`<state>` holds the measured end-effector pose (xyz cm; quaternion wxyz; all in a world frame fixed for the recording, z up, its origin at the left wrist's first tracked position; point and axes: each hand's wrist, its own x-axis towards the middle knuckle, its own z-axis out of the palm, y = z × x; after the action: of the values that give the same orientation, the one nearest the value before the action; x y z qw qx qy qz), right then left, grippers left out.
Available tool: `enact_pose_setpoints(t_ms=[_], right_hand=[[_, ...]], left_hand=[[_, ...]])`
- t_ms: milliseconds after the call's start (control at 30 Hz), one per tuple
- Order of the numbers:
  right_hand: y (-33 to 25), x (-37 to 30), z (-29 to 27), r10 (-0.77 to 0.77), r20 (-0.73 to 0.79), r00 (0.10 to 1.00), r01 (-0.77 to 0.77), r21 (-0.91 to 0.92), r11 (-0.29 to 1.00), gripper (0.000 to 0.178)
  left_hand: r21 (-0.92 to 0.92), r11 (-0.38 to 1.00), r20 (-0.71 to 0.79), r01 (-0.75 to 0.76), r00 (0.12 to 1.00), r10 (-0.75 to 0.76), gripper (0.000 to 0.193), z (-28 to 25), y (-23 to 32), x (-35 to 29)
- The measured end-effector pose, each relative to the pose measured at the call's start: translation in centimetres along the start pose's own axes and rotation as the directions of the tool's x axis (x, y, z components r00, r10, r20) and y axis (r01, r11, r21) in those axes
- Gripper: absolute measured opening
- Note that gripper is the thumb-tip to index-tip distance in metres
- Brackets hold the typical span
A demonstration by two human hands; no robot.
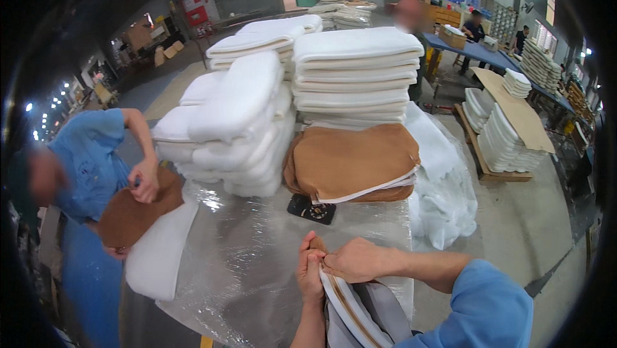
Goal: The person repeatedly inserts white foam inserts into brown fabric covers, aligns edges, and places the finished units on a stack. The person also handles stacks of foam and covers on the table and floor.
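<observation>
At the near edge of the table [257, 264], which is wrapped in shiny clear plastic, the person's two hands meet on a cushion cover [350, 306] with a brown outside and a pale grey lining. The left hand [310, 274] is closed around the top corner of the cover, fingers curled tight over the brown fabric. The right hand [357, 259] comes in from the right in a blue sleeve and pinches the same corner, thumb and fingers pressed together and touching the left hand. The rest of the cover hangs down toward the lower edge of the view, between the forearms. Farther back on the table lies a pile of brown covers [350, 161], with a small black device [311, 208] just in front of it. Behind and left of that pile stand tall stacks of white foam pads [238, 116], and another stack [357, 68] rises directly behind the pile. A heap of clear plastic wrap [443, 187] sits at the table's right end. On the left a co-worker in blue presses a hand [145, 179] on a brown cover [138, 210] being fitted over a white pad [157, 251].
</observation>
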<state>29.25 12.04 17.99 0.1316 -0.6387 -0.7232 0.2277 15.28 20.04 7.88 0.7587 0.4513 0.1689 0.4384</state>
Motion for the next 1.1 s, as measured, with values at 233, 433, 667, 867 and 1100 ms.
enact_pose_setpoints(t_ms=[233, 433, 667, 867, 1100], right_hand=[[-1.4, -2.2, 0.5, 0.133, 0.043, 0.990, -0.134, 0.008, 0.991, 0.040], [2.7, -0.3, -1.0, 0.267, 0.039, 0.963, -0.237, 0.593, 0.770, 0.050], [4.1, 4.8, 3.4, 0.226, 0.010, 0.974, -0.090, 0.934, 0.345, 0.047], [2.6, 5.0, 5.0, 0.161, -0.023, 0.987, -0.005, 0.986, 0.169, 0.040], [2.0, 4.8, 5.9, 0.267, -0.064, 0.962, -0.036, 0.935, 0.352, 0.035]], left_hand=[[0.131, 0.991, 0.073, -0.032, 0.997, 0.023, 0.026, 0.4, 0.7, -1.0], [0.065, 0.998, 0.105, -0.014, 0.994, 0.007, 0.023, 0.5, 1.0, -1.0], [0.285, 0.953, 0.052, -0.098, 0.995, 0.087, 0.022, 0.2, 1.8, -2.6], [0.340, 0.936, -0.019, -0.095, 0.994, 0.108, 0.022, -0.7, 2.1, -3.5], [0.206, 0.973, -0.173, 0.106, 0.982, -0.070, 0.028, -1.5, 4.0, -6.2]])
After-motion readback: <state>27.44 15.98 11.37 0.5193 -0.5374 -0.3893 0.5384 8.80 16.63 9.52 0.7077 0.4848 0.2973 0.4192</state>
